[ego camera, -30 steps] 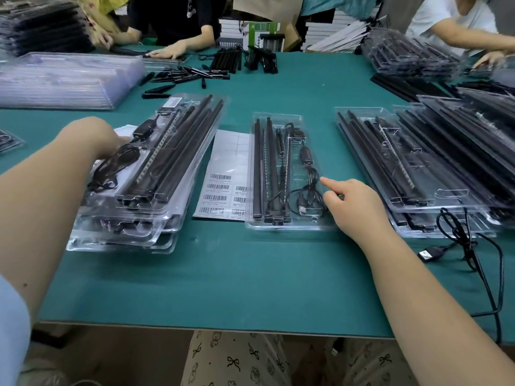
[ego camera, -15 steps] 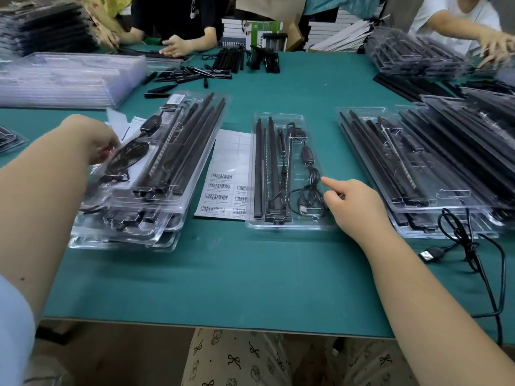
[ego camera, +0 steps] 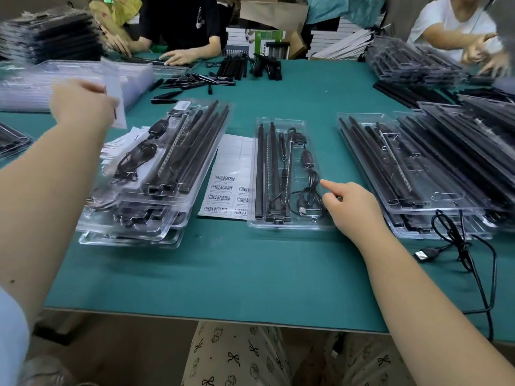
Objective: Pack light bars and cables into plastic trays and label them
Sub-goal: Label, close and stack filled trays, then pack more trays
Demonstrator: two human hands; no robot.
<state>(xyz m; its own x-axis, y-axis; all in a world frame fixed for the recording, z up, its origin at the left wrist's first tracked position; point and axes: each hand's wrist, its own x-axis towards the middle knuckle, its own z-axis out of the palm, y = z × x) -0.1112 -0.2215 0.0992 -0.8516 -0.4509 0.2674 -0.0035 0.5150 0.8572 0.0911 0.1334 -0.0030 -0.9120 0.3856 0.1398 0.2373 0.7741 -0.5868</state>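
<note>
A clear plastic tray (ego camera: 289, 222) lies in the middle of the green table, holding black light bars (ego camera: 260, 168) and a coiled black cable (ego camera: 310, 190). My right hand (ego camera: 354, 208) rests at its right edge, index finger pointing onto the cable, holding nothing. My left hand (ego camera: 82, 103) is raised over the table's left side, pinching a white paper sheet (ego camera: 115, 98) upright. Below it sits a stack of filled closed trays (ego camera: 156, 174). A barcode label sheet (ego camera: 227, 188) lies flat between the stack and the middle tray.
More filled trays (ego camera: 412, 162) are stacked at the right, with a loose USB cable (ego camera: 457, 246) in front. Empty clear trays (ego camera: 67, 87) sit far left; loose black bars (ego camera: 195, 79) lie at the back. Other people's hands (ego camera: 178, 55) work across the table. White papers (ego camera: 117, 146) lie beside the left stack.
My left hand rose from beside the left stack up and back, lifting a white paper sheet with it. My right hand stayed at the middle tray's edge.
</note>
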